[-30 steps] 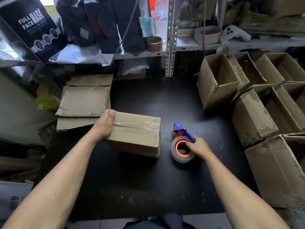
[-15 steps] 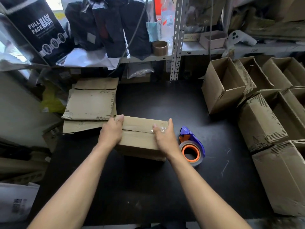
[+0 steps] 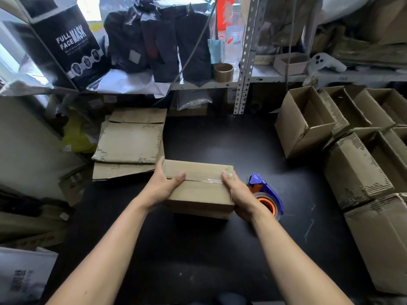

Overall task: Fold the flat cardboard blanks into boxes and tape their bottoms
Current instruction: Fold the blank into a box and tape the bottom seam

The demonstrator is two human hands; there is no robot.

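Your left hand [image 3: 162, 187] and right hand [image 3: 240, 194] grip the taped box [image 3: 199, 190] at mid-bench, tape dispenser [image 3: 265, 195] just beside its right end

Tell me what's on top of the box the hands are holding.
A strip of clear tape runs along the seam of the box. The left hand and right hand grip its ends, thumbs on top. The tape ends under the thumbs are covered.
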